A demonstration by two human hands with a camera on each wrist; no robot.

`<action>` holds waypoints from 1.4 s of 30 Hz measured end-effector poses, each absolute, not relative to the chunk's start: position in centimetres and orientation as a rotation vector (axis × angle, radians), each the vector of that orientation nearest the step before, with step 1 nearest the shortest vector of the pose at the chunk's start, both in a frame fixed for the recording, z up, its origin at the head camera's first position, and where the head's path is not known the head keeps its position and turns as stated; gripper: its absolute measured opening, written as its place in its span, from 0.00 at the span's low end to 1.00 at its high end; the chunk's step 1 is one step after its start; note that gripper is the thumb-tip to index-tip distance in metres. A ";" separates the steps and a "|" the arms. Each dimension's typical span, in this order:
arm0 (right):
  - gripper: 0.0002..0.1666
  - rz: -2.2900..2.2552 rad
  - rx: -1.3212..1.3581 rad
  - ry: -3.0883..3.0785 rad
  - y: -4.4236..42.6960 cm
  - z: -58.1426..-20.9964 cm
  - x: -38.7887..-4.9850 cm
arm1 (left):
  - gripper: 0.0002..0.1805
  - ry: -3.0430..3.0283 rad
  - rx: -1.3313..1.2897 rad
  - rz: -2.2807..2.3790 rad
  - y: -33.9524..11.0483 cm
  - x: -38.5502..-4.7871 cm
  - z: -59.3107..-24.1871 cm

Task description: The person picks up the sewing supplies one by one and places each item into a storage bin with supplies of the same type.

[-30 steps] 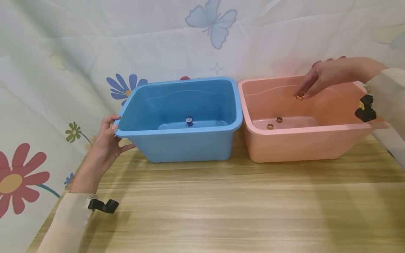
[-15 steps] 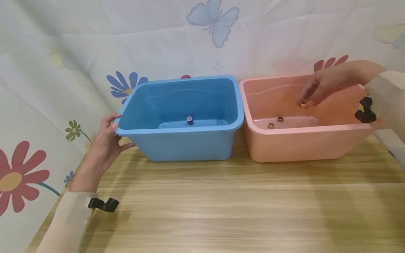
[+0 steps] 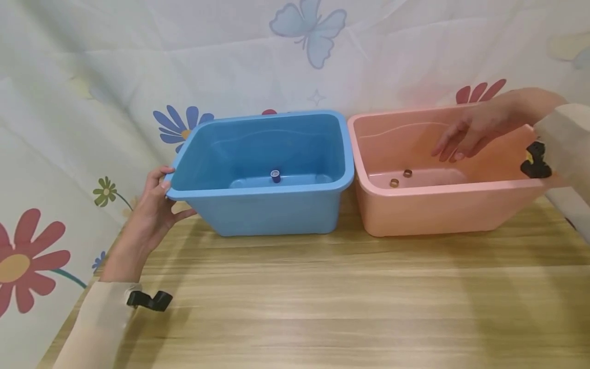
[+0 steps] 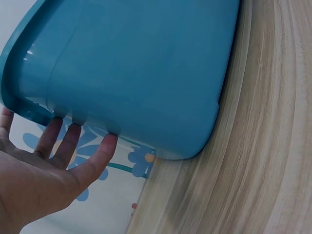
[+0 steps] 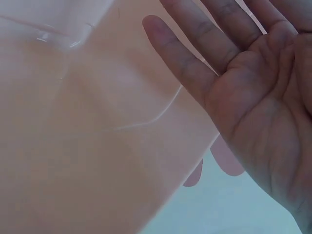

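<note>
My left hand [image 3: 154, 212] is at the left end of a blue plastic bin [image 3: 272, 212]. Its fingertips touch the rim and the outer wall, and in the left wrist view the fingers [image 4: 95, 158] look fairly straight. Over the inside of a pink plastic bin [image 3: 428, 210], my right hand [image 3: 479, 125] hangs with its fingers spread and loose. The right wrist view shows the bare palm [image 5: 263, 97] holding nothing. Beneath it on the pink bin's floor lie two small gold-coloured rings [image 3: 394, 183]. Part of that floor is hidden by the front wall.
A small dark purple cylinder [image 3: 275, 176] with a pale top stands in the blue bin. Both bins stand side by side on a wood-grain table [image 3: 295, 302], before a white curtain [image 3: 230, 66] printed with flowers and a butterfly.
My right hand has let go of the gold-coloured ring it was pinching, and its fingers have spread. That ring is out of sight now. My left hand stays at the blue bin.
</note>
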State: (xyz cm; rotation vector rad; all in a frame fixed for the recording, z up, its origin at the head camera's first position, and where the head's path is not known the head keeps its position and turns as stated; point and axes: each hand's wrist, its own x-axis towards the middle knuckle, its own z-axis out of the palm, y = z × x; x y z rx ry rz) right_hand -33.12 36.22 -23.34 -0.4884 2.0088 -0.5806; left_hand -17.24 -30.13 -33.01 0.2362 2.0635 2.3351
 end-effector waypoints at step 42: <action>0.35 -0.677 -1.660 3.306 31.1 -27.9 -9.5 | 0.24 2.294 0.136 2.358 -29.1 -17.3 -33.4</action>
